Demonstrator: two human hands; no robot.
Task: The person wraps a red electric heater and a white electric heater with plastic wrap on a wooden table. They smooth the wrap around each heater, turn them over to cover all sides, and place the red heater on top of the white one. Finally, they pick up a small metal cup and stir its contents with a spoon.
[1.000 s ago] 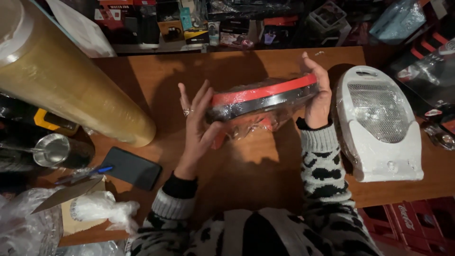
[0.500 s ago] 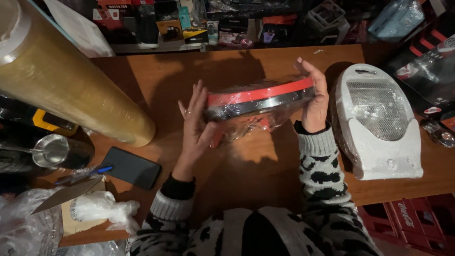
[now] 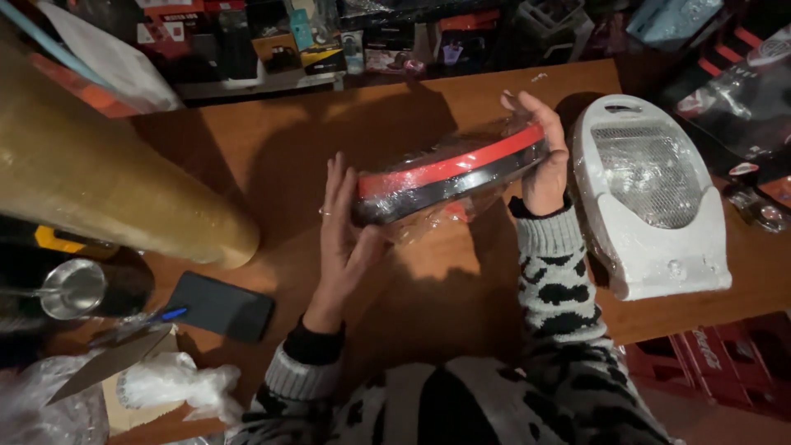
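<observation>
Since a moment ago, I see the left hand [image 3: 342,239] flatten against the end of the plastic-wrapped red-and-black round item [image 3: 451,173], fingers spread. It hangs tilted above the tabletop [image 3: 272,156], just beside the white heater [image 3: 651,194]. Right hand [image 3: 544,152] cups the far end, fingers curled over the rim.

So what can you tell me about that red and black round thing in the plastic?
The disc is flat and round, seen edge-on: a red band over a dark and silvery rim. Clear crinkly plastic wraps it and bunches underneath. It is held tilted above the wooden table, right side higher. The left hand presses its left edge with an open palm; the right hand grips its right edge.
</observation>
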